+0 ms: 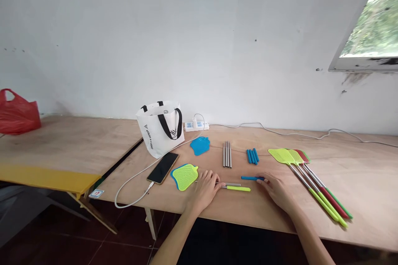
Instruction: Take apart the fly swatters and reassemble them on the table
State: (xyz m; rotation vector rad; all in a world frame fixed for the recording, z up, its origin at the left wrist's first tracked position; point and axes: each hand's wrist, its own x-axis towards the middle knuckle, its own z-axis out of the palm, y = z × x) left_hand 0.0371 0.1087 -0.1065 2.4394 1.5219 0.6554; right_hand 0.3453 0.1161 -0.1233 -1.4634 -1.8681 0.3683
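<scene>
My left hand [207, 186] is closed near the table's front edge, its fingers around a thin metal rod [234, 184] that sticks out to the right. Just below the rod, a lime-green handle [239, 189] also emerges from under this hand. My right hand [275, 189] pinches the right end of a blue handle sleeve [249, 178], which points left toward the rod, apart from it. Left of my left hand lies a lime-green fly swatter head [185, 177] over a blue one [175, 179]. What lies under my left palm is hidden.
Several metal rods [227, 155] and several blue sleeves [253, 156] lie behind my hands. Another blue swatter head [200, 145] is near a white bag [160, 136]. Assembled fly swatters [323, 192] lie right. A charging phone [163, 168] and power strip [197, 126] are left.
</scene>
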